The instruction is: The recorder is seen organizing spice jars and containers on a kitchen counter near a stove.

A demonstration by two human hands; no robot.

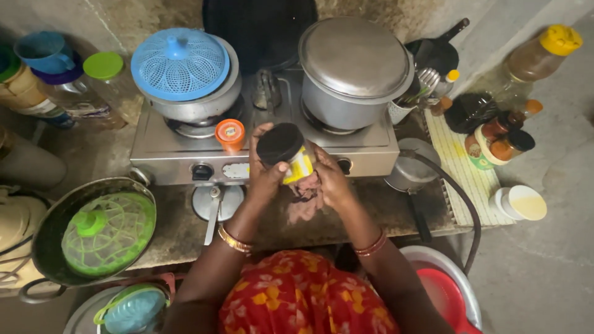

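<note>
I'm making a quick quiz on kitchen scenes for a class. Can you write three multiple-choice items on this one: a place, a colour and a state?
1. Where is the orange-lidded jar?
A. on the stove top
B. on the floor
C. inside a pot

2. What colour is the mesh cover on the left pot?
A. red
B. blue
C. black

3. How is the dark-lidded jar held?
A. by both hands
B. by one hand
C. by no hand

Answers: 1 A, it stands at the stove's front edge. 2 B, the cover is plainly blue. 3 A, the left hand and right hand both grip it.
</note>
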